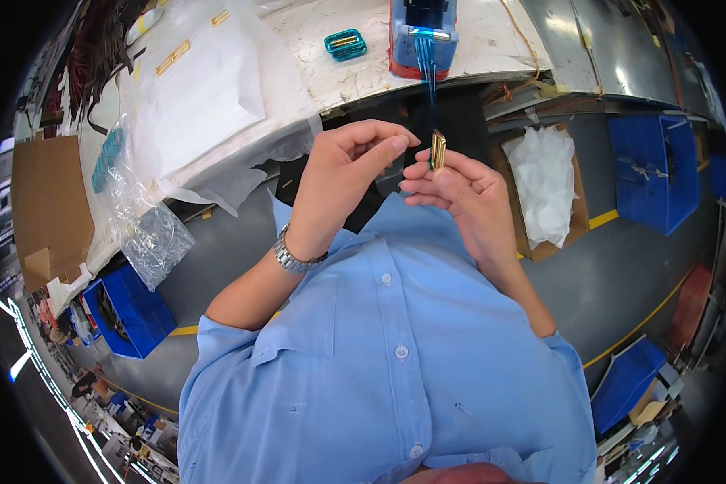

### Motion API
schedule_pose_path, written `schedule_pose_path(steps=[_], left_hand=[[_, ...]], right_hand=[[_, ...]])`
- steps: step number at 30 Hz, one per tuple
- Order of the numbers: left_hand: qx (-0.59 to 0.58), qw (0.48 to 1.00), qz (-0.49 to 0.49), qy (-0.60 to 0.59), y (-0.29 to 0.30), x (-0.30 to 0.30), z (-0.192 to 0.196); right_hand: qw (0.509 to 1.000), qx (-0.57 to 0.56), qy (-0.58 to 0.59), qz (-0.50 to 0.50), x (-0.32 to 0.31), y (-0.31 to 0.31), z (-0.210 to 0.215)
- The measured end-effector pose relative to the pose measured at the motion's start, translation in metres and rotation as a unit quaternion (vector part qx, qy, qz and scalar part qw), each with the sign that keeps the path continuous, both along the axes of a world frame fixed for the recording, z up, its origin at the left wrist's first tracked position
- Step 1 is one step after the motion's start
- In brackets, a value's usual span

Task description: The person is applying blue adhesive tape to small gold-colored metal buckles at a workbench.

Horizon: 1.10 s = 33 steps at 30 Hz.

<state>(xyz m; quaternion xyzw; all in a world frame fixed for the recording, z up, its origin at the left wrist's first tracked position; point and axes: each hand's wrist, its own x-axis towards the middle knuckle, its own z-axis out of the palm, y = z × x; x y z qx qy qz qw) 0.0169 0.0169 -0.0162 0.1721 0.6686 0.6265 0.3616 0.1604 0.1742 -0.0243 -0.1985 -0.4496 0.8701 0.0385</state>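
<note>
In front of my chest, my right hand (468, 187) grips a gold rectangular metal frame piece (439, 152), held upright between thumb and fingers. My left hand (351, 161) is just left of it, thumb and forefinger pinched together; whatever lies between those fingertips is too small to make out. Above the gold piece, thin translucent blue strips (426, 60) hang down from a blue and red holder (399, 58) at the table edge. A small teal tray (346, 56) with gold pieces in it sits on the table to the left of the holder.
White sheets (210, 97) cover the table's left part, with gold frame pieces (173, 58) on them. A clear plastic bag (155, 242) hangs over the edge. On the right stand a carton with white wrapping (543, 185) and a blue bin (657, 173); another blue bin (131, 310) is at left.
</note>
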Motion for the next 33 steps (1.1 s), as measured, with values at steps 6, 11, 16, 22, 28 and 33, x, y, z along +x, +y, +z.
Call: schedule_pose_path(steps=[6, 11, 16, 22, 28, 33], left_hand=[[0.063, 0.995, -0.014, -0.080, 0.012, 0.007, -0.003], [0.039, 0.997, -0.023, -0.060, 0.017, 0.004, -0.003], [0.027, 0.996, -0.028, -0.078, 0.024, 0.000, -0.015], [0.034, 0.986, -0.054, -0.154, 0.026, -0.014, -0.019], [0.004, 0.964, -0.096, -0.248, 0.023, -0.032, -0.022], [-0.029, 0.936, -0.062, -0.344, 0.031, -0.036, -0.010]], right_hand=[[1.000, -0.007, -0.007, 0.014, -0.001, 0.000, 0.002], [0.999, 0.017, -0.033, 0.020, -0.002, -0.002, 0.007], [0.998, 0.003, -0.065, 0.007, -0.004, -0.003, 0.012], [0.999, 0.023, -0.044, 0.011, -0.006, 0.001, 0.013], [0.967, 0.231, -0.086, 0.061, -0.013, 0.016, 0.005], [0.930, 0.365, 0.034, -0.030, -0.029, 0.023, -0.001]])
